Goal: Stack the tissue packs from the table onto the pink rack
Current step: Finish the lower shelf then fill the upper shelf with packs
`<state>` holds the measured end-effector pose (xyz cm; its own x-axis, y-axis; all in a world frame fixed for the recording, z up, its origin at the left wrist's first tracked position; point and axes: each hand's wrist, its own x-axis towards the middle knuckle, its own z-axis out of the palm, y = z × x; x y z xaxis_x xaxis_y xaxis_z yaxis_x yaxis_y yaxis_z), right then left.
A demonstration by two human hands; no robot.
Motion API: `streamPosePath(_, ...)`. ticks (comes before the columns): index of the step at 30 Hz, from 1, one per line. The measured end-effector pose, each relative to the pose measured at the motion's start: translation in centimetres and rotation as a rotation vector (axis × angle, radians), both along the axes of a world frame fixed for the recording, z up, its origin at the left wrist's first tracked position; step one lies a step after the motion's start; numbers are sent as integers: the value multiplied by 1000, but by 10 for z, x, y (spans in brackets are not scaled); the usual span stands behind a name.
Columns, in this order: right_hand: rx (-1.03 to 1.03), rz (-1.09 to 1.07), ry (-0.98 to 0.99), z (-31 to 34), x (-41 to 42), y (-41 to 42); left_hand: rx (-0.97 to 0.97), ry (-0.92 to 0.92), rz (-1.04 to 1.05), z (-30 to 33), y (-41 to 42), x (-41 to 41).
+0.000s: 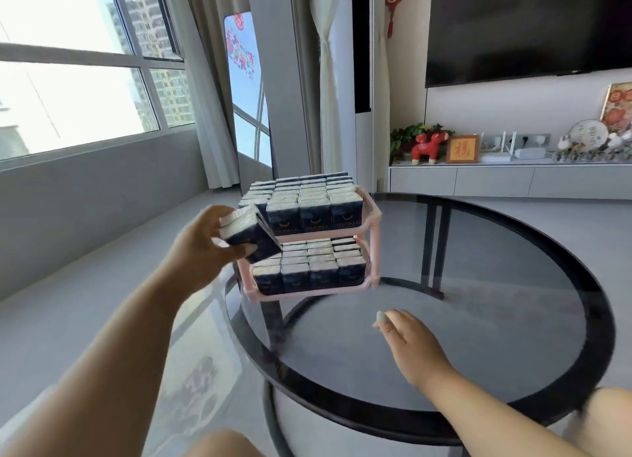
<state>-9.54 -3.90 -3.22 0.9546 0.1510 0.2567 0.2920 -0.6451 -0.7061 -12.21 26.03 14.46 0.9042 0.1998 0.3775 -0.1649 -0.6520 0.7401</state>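
Pink rack stands on your glass table, both shelves packed with upright navy tissue packs. No loose packs show on the glass, so the job looks nearly done. Your left hand clasps the last few packs at the rack's left corner. Your right hand hovers relaxed and empty, nearer you than the rack.

left hand gripping tissue packs, pink rack
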Motion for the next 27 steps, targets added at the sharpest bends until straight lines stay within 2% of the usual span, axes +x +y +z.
streamPosePath(6,-12,1,-26,-1,1,0,24,24,13,34,16,22)
streamPosePath(16,-8,-4,-43,-2,2,0,205,147,-31,41,26,68)
streamPosePath(27,-63,3,-69,-4,5,0,389,52,16,29,23,86)
